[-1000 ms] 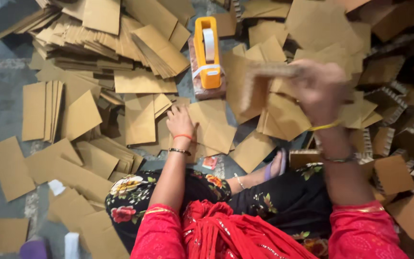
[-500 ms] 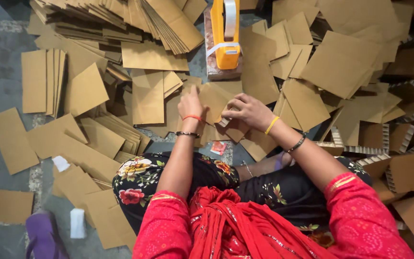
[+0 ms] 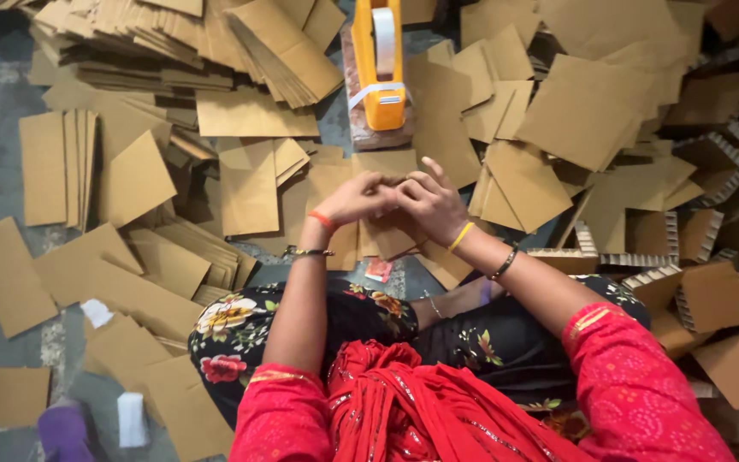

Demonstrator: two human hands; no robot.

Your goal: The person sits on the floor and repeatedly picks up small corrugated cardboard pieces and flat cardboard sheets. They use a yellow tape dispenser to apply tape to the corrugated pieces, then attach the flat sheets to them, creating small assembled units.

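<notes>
Hands, left hand (image 3: 357,198) and right hand (image 3: 428,204), grip clamped on flat brown cardboard piece (image 3: 391,235).

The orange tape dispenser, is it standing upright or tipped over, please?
Upright: the orange tape dispenser sits base-down on a brick-like block, roll edge facing up.

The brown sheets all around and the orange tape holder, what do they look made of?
Brown sheets: corrugated cardboard, matte; fluted edges show on pieces at the right. Orange tape holder: probably moulded plastic, smooth with a slight sheen; it carries a whitish roll of tape.
</notes>
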